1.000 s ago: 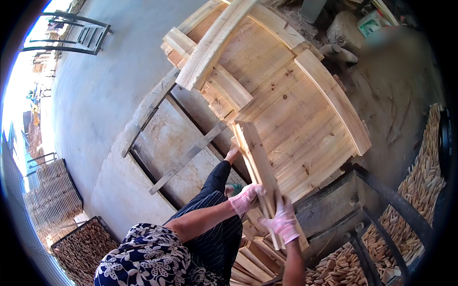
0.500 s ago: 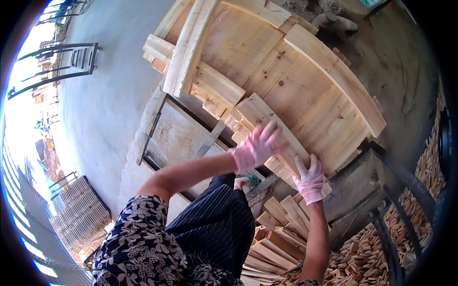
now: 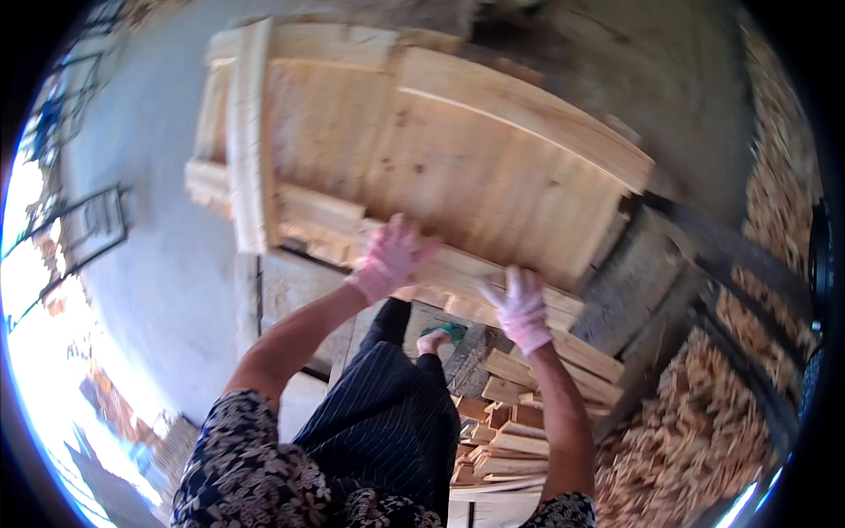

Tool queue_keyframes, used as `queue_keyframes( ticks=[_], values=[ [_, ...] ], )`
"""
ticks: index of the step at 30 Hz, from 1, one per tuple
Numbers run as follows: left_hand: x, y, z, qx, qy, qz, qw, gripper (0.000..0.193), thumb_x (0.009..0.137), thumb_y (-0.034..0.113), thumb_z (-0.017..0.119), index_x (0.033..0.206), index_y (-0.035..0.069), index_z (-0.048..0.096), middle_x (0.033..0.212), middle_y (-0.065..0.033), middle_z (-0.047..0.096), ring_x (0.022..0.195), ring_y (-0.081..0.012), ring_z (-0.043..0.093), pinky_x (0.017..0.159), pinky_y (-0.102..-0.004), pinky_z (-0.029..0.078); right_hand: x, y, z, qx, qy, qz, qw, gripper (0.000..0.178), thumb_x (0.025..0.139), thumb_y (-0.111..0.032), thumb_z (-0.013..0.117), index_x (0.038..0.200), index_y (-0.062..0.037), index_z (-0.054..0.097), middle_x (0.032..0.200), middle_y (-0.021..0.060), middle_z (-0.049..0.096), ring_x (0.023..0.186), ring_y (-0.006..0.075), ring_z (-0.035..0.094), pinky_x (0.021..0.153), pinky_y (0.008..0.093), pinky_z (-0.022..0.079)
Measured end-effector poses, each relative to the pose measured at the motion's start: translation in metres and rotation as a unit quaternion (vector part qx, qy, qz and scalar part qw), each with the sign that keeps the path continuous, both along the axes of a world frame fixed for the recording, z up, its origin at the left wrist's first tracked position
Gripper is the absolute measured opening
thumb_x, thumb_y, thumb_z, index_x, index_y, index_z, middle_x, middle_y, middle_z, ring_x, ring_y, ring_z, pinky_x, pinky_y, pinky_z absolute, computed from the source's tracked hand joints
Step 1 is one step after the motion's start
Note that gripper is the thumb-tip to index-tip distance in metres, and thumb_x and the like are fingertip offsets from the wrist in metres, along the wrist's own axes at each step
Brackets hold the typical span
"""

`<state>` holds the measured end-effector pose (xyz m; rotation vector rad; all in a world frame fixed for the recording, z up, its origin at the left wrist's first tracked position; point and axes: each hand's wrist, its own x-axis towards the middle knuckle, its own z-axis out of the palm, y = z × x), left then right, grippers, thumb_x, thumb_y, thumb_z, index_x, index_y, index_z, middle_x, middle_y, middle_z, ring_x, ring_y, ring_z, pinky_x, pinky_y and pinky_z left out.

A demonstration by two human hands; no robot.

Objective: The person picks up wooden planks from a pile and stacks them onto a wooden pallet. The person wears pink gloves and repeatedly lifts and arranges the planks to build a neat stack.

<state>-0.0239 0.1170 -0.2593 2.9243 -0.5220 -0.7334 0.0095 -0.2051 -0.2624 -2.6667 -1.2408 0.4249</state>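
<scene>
Grey floor (image 3: 167,167) spreads along the 9 o'clock side of the view, and wood fills most of the rest. Two hands in pink-and-white gloves lie on one near board (image 3: 462,267), which slopes from 10 to 4 o'clock across the centre. Both have fingers and thumb apart, palms down: the left hand (image 3: 387,261), blurred, towards the board's 10 o'clock end, its forearm rising from 7 o'clock; the right hand (image 3: 522,310) towards its 4 o'clock end, forearm up from 5.

Below them, at 6 o'clock, are dark striped clothing (image 3: 383,409) and one foot in a green shoe (image 3: 451,332). At 12, a wide planked panel (image 3: 431,176) adjoins the near board; one long board (image 3: 528,114) lines its far edge at 1 o'clock, and one crosswise board (image 3: 249,132) covers its end at 10.

At 5 o'clock sit loose pieces (image 3: 510,443), too many to count. At least three dark bars (image 3: 744,374) stand between the panel and a big heap (image 3: 673,458) at 4. One metal frame (image 3: 111,209) stands at 9.
</scene>
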Motion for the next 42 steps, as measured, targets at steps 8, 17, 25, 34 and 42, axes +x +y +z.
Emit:
queue_keyframes(
  ticks=[8,17,25,34,42],
  values=[
    [0.005,0.014,-0.027,0.117,0.118,-0.101,0.981,0.114,0.078,0.066,0.073,0.164,0.013,0.020,0.154,-0.0209,0.044,0.143,-0.0425,0.040,0.117,-0.0589,0.030,-0.019,0.006,-0.018,0.099,0.002,-0.127,0.987,0.060,0.084,-0.009,0.057,0.131,-0.0458,0.064,0.120,0.0141,0.051,0.108,0.0355,0.054,0.100,0.0636,0.042],
    [0.021,0.000,-0.018,0.158,0.049,-0.061,0.984,0.113,0.074,0.053,0.082,0.160,0.008,0.024,0.148,-0.0266,0.042,0.138,-0.0474,0.040,0.113,-0.0612,0.033,-0.057,0.021,0.011,0.024,0.024,-0.270,0.962,0.062,0.088,-0.033,0.066,0.147,-0.0275,0.050,0.149,0.0169,0.048,0.140,0.0409,0.044,0.113,0.0749,0.027],
    [-0.051,-0.155,0.015,-0.086,0.124,-0.213,0.965,0.073,0.087,0.036,0.071,0.151,0.013,0.043,0.139,-0.0226,0.054,0.129,-0.0408,0.052,0.110,-0.0579,0.039,-0.412,-0.127,0.028,-0.003,0.134,-0.775,0.618,0.055,0.085,-0.018,0.060,0.139,-0.0084,0.054,0.124,0.0187,0.059,0.113,0.0374,0.056,0.096,0.0512,0.045],
    [-0.261,-0.430,-0.023,-0.175,0.328,-0.324,0.870,0.062,0.091,0.038,0.067,0.144,0.010,0.049,0.133,-0.0219,0.059,0.122,-0.0409,0.058,0.103,-0.0466,0.048,-0.767,-0.322,0.108,-0.141,0.187,-0.951,0.204,0.092,0.083,-0.047,0.077,0.159,-0.0171,0.035,0.153,0.0318,0.038,0.139,0.0457,0.043,0.114,0.0462,0.040],
    [-0.287,-0.601,-0.092,-0.104,0.206,-0.255,0.939,0.082,0.090,0.045,0.069,0.155,0.011,0.032,0.137,-0.0272,0.053,0.125,-0.0446,0.057,0.105,-0.0507,0.047,-0.794,-0.322,0.046,-0.216,0.143,-0.950,0.177,0.093,0.088,-0.060,0.066,0.162,-0.0273,0.021,0.156,0.0266,0.034,0.143,0.0481,0.033,0.114,0.0592,0.035]
  ],
)
